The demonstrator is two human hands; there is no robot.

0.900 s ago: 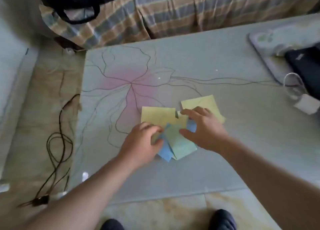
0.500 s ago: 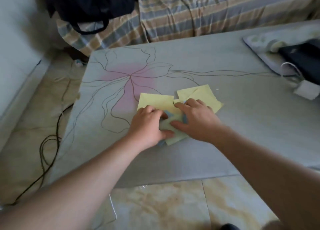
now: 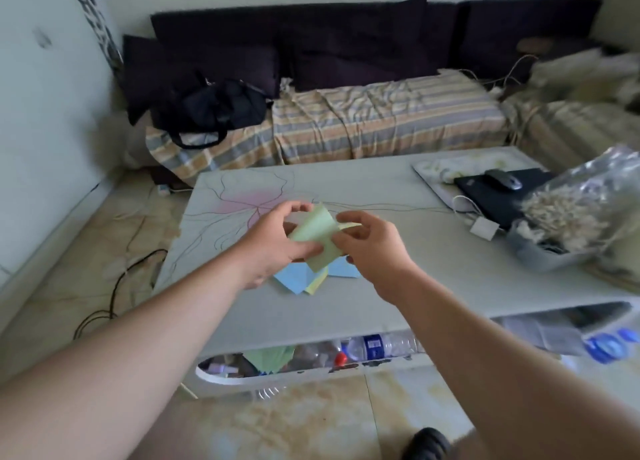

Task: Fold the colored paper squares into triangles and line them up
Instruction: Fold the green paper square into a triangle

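A green sheet (image 3: pixel 317 237) is held up in the middle of the frame, above the table (image 3: pixel 433 272), and is gripped from both sides. The left hand (image 3: pixel 273 243) is curled round its left edge, with the thumb laid along the lower part of the sheet and the fingers arched over the top. The right hand (image 3: pixel 369 243) pinches the right edge, its fingers bent; a pale yellow edge (image 3: pixel 351 224) is seen just beside those fingers, though whether it belongs to a second sheet in the grip cannot be told. The sheet is bent, its upper part curving toward the top of the frame. Directly below the hands, blue sheets (image 3: pixel 294 277) are spread flat on the table, with a yellow sheet (image 3: pixel 317 284) lying partly among them; the pile is partly hidden by the hands. A pink patch with dark branching lines (image 3: pixel 239 199) is seen on the table surface to the upper left of the hands. At the right of the frame a dark laptop (image 3: pixel 498 192) is lying on the table with a mouse (image 3: pixel 504 179) on it, a white charger (image 3: pixel 483 228) just beside it, and a clear bag (image 3: pixel 581 203) in a grey tray near the right edge. Bottles (image 3: pixel 377 347) are stored under the tabletop at the lower centre. A striped sofa (image 3: pixel 381 123) fills the upper part of the frame, with a black bag (image 3: pixel 211 111) on its left end. A dark shoe (image 3: pixel 427 444) is seen at the bottom edge.
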